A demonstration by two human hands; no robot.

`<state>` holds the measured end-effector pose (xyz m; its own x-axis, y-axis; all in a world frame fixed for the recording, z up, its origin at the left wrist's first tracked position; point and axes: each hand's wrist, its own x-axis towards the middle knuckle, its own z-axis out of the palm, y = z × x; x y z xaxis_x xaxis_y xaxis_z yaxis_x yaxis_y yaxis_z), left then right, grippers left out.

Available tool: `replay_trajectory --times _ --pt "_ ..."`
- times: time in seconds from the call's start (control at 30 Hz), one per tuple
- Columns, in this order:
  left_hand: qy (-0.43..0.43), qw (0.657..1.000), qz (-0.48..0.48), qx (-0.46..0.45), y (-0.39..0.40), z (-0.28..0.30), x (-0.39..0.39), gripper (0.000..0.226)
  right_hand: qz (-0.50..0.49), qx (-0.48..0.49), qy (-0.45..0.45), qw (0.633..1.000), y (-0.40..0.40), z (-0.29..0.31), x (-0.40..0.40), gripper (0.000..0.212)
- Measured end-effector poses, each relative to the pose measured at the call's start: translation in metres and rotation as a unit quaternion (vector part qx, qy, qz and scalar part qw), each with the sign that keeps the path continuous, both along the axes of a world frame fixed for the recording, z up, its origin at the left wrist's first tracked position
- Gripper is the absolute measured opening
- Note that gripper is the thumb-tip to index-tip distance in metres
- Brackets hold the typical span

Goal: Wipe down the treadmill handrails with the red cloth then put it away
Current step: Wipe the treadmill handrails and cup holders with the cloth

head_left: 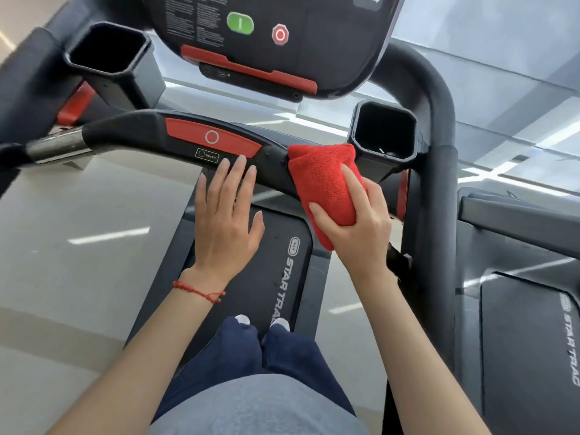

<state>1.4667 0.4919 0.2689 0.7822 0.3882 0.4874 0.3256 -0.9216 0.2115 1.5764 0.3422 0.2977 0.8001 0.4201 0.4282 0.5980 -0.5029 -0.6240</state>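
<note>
My right hand (pixel 351 221) grips the folded red cloth (pixel 323 186), thumb on top, pressing it over the right end of the front handrail (pixel 131 128), just below the right cup holder (pixel 384 133). The cloth hides that part of the bar and my fingers beneath it. My left hand (pixel 227 215) lies flat and empty, fingers spread, tips touching the rail beside the small reset button (pixel 207 156). The console (pixel 329 42) is cut off at the top; its fine print is unreadable. The belt (pixel 282 246) logo runs behind my knees.
</note>
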Motion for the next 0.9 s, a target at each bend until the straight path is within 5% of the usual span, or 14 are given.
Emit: replay_trajectory --times 0.6,0.9 --pt "0.079 0.996 -0.046 -0.012 0.025 0.004 -0.011 0.073 -0.057 -0.041 -0.030 0.997 0.051 0.014 -0.021 0.058" --pt "0.034 0.999 -0.027 -0.021 0.067 0.009 -0.034 0.064 -0.124 -0.023 -0.016 0.992 0.068 0.012 -0.038 0.057"
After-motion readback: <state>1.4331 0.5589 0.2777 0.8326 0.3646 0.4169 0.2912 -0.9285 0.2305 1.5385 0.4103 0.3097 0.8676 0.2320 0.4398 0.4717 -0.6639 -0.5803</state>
